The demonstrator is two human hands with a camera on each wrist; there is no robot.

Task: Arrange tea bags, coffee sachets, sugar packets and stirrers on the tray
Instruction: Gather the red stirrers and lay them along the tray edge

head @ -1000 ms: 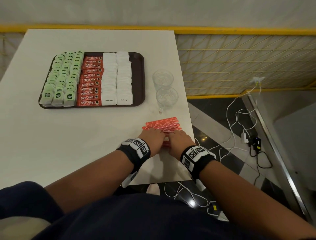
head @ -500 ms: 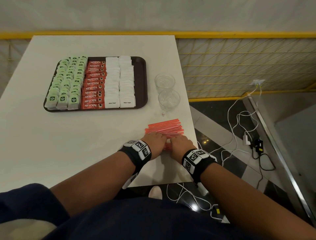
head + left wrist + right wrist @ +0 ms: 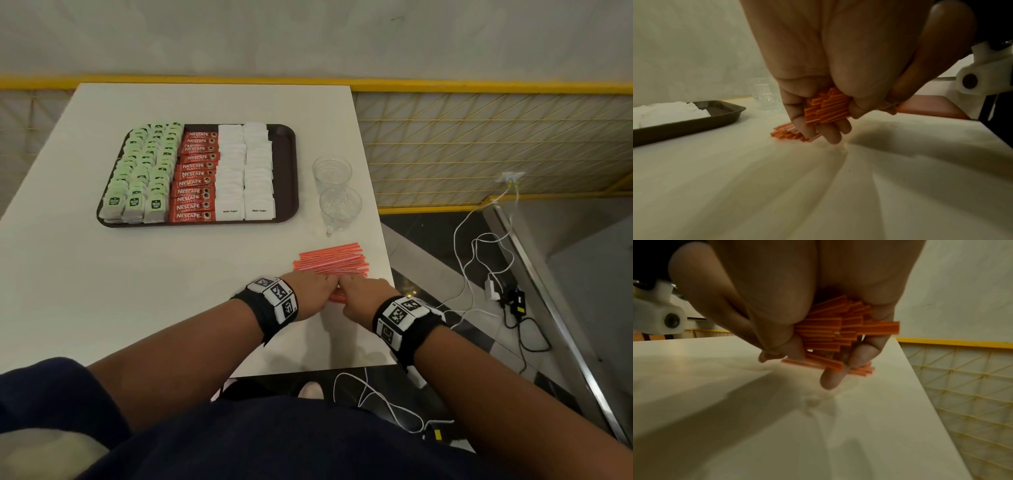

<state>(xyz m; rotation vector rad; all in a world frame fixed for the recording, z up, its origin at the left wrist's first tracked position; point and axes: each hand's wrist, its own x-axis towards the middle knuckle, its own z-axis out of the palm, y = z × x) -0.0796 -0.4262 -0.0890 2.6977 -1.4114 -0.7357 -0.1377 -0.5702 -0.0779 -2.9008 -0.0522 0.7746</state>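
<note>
Where head view hides grip — wrist views show left hand (image 3: 818,91), right hand (image 3: 807,321) clutching stirrers (image 3: 330,262).

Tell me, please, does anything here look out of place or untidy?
The tray rows look neat. The red stirrers are off the tray, near the table's right edge. The left hand and right hand each grip an end of a bundle whose ends are uneven, not flush. Nothing looks spilled or damaged.

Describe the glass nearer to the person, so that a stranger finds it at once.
Start at the dark brown plastic tray on the white table. To its right stand two clear patterned glasses. The wanted glass is the nearer one, closest to the orange stirrers; the other glass stands behind it.
</note>
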